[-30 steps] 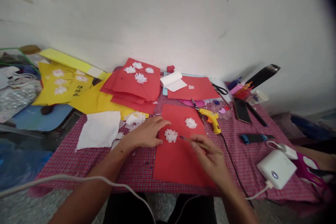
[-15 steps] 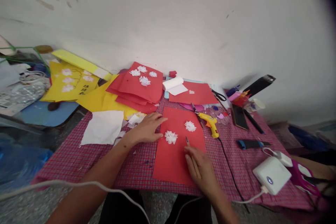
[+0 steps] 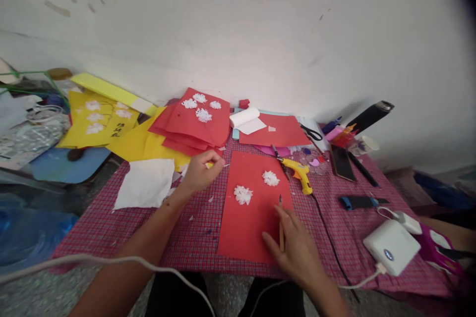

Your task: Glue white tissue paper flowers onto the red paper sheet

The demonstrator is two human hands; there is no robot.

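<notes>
A red sheet of paper (image 3: 245, 233) lies in front of me with two ruffled white paper flowers, one on the left (image 3: 243, 195) and one at the upper right (image 3: 270, 178). My right hand (image 3: 293, 242) is over the sheet's lower right, closed around a thin wooden stick with a dark pointed tip (image 3: 281, 237); pencil or brush, I cannot tell. Beyond the sheet's left edge, my left hand (image 3: 203, 171) is closed in a pinch, a tiny white scrap (image 3: 226, 165) at its fingertips. A white paper square (image 3: 145, 183) rests left of that hand.
A yellow glue gun (image 3: 300, 174) with a black cord lies right of the sheet. Behind are stacked red sheets (image 3: 201, 126), a white roll (image 3: 244, 118) and scissors (image 3: 311, 132). A phone (image 3: 342, 163), a cutter (image 3: 360, 202) and a white power bank (image 3: 392, 247) are at right.
My left hand has lifted off the red sheet's left edge and moved left, its spread fingers now pinched. My right hand has shifted right, and the stick now points more upright.
</notes>
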